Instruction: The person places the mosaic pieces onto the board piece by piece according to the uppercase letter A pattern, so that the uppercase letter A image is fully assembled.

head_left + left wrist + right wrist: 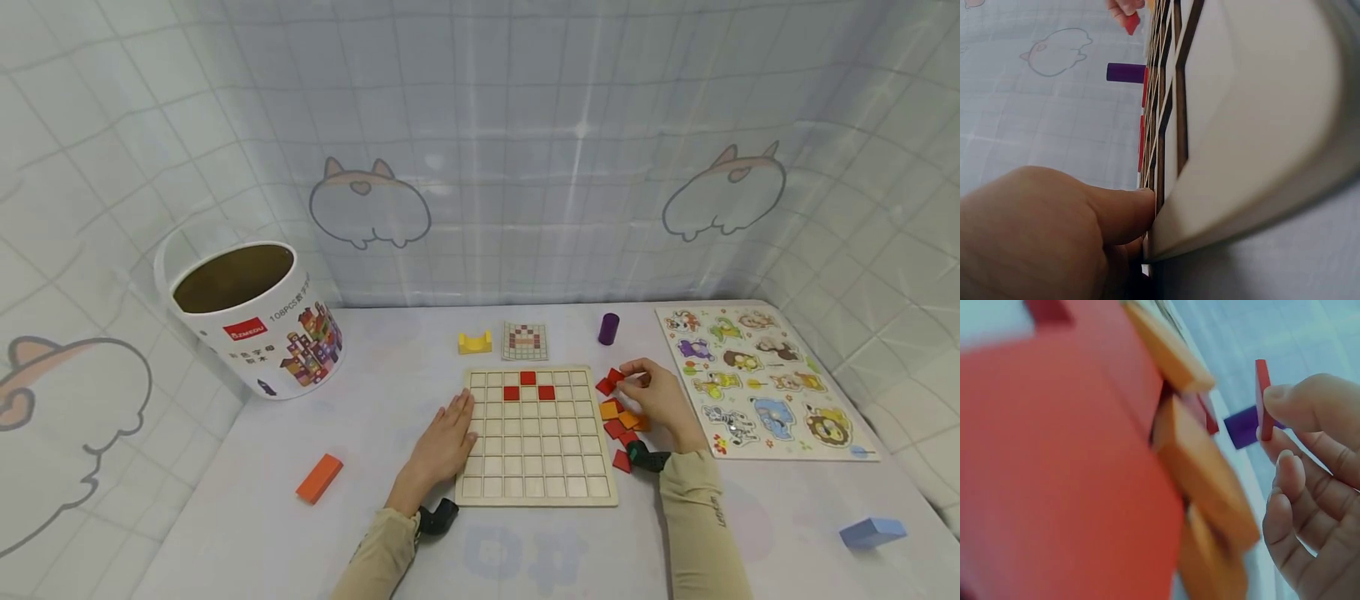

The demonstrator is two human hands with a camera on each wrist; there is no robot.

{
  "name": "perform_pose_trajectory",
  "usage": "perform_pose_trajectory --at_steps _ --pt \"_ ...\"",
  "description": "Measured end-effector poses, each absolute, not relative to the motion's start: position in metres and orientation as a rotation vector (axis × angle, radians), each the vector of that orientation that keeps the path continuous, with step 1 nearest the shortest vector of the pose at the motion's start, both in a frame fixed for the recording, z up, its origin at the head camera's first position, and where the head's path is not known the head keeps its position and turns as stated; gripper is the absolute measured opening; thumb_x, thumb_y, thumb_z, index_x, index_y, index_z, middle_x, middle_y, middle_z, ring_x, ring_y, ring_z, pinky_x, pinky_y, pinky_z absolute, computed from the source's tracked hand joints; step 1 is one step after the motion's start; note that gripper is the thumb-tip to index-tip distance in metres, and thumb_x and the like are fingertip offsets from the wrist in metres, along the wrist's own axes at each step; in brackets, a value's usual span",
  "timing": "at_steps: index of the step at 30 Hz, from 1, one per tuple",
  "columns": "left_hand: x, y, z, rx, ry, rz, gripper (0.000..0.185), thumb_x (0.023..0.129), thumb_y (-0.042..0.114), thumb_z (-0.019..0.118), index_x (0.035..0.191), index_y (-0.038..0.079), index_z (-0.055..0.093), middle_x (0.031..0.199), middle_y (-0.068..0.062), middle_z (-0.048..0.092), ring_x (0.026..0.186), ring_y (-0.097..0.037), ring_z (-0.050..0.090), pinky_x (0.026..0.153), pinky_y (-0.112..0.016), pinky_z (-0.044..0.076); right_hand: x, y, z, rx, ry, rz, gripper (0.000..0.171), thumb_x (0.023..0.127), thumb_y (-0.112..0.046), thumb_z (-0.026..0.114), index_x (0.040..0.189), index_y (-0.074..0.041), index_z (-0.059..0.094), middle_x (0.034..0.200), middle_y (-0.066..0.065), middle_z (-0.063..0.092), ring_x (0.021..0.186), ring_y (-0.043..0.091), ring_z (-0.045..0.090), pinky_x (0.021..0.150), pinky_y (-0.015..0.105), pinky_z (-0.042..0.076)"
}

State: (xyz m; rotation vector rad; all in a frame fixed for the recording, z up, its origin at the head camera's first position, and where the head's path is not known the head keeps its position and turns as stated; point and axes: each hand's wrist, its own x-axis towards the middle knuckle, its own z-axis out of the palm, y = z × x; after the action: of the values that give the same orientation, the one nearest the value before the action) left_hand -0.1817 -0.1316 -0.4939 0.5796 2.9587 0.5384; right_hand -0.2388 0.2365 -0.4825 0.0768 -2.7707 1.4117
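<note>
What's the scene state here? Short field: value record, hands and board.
left hand: flat against the left edge of the grid board, fingers straight
right hand: pinches a red tile above the tile pile
board fill: three red tiles near the top, other cells bare
pile: red and orange tiles, right of the board
pattern card: behind the board
nearby: purple cylinder, yellow block, animal puzzle, round tub

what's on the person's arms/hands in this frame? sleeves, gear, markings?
Both arms wear long beige sleeves; the right sleeve has small dark lettering near the cuff, the left sleeve looks plain. A black device sits at each wrist: left, right. The left hand and right hand are bare: no gloves.
</note>
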Motion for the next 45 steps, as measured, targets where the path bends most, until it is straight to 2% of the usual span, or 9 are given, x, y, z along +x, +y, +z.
perform_pose_trajectory --at_steps 7,11,14,17,20,27,41,45 --pt "-0.182 -0.132 -0.492 0.582 2.954 0.524 0.059 0.103 0.022 0.041 0.151 -0.006 0.021 0.161 -0.019 0.018 0.149 -0.035 0.020 0.121 -0.051 0.020 -0.241 0.213 -0.467 0.175 -2.726 1.449 0.024 0.089 -0.011 0.067 0.111 -0.003 0.062 0.085 0.011 0.060 0.071 0.015 0.051 0.052 0.021 0.045" --pt "-0.181 -0.132 -0.491 0.585 2.955 0.530 0.059 0.103 0.021 0.041 0.151 -0.006 0.022 0.161 -0.019 0.018 0.149 -0.035 0.021 0.121 -0.051 0.021 -0.240 0.195 -0.459 0.285 -2.699 1.513 0.022 0.090 -0.009 0.067 0.110 -0.002 0.062 0.079 0.011 0.057 0.065 0.019 0.054 0.053 0.024 0.051" --pt "-0.181 -0.132 -0.491 0.579 2.958 0.526 0.059 0.103 0.021 0.042 0.151 -0.006 0.022 0.161 -0.019 0.019 0.149 -0.035 0.021 0.121 -0.051 0.021 -0.239 0.181 -0.456 0.354 -2.711 1.525 0.021 0.090 -0.009 0.067 0.110 -0.003 0.063 0.077 0.010 0.056 0.064 0.020 0.052 0.054 0.024 0.048" --pt "-0.181 -0.132 -0.492 0.571 2.958 0.515 0.059 0.103 0.022 0.042 0.151 -0.006 0.022 0.161 -0.019 0.019 0.149 -0.035 0.021 0.121 -0.051 0.021 -0.239 0.165 -0.455 0.429 -2.735 1.486 0.021 0.089 -0.009 0.068 0.109 -0.005 0.064 0.075 0.006 0.055 0.065 0.016 0.046 0.055 0.023 0.040" --pt "-0.181 -0.132 -0.493 0.569 2.959 0.516 0.059 0.103 0.021 0.042 0.151 -0.006 0.023 0.161 -0.019 0.020 0.149 -0.035 0.021 0.120 -0.051 0.021 -0.238 0.147 -0.455 0.528 -2.740 1.483 0.020 0.088 -0.008 0.068 0.108 -0.005 0.065 0.072 0.006 0.054 0.063 0.014 0.045 0.054 0.022 0.038" --pt "-0.180 -0.131 -0.491 0.577 2.967 0.525 0.058 0.102 0.021 0.043 0.151 -0.006 0.024 0.160 -0.019 0.021 0.148 -0.035 0.023 0.120 -0.052 0.022 -0.236 0.113 -0.460 0.711 -2.762 1.500 0.018 0.088 -0.007 0.068 0.106 -0.005 0.065 0.089 0.007 0.064 0.071 0.013 0.048 0.060 0.021 0.040" --pt "-0.176 -0.133 -0.488 0.643 2.983 0.627 0.058 0.103 0.023 0.040 0.151 -0.006 0.023 0.160 -0.021 0.021 0.148 -0.037 0.023 0.120 -0.053 0.021 -0.239 0.078 -0.476 0.784 -2.756 1.490 0.016 0.085 -0.006 0.071 0.101 -0.005 0.067 0.087 0.006 0.064 0.068 0.010 0.049 0.059 0.019 0.041" --pt "-0.178 -0.132 -0.488 0.609 2.971 0.610 0.058 0.102 0.021 0.042 0.150 -0.007 0.024 0.160 -0.021 0.021 0.148 -0.037 0.022 0.120 -0.054 0.021 -0.239 0.071 -0.485 0.761 -2.760 1.481 0.015 0.085 -0.007 0.072 0.100 -0.007 0.068 0.088 0.005 0.065 0.069 0.009 0.049 0.060 0.018 0.042"
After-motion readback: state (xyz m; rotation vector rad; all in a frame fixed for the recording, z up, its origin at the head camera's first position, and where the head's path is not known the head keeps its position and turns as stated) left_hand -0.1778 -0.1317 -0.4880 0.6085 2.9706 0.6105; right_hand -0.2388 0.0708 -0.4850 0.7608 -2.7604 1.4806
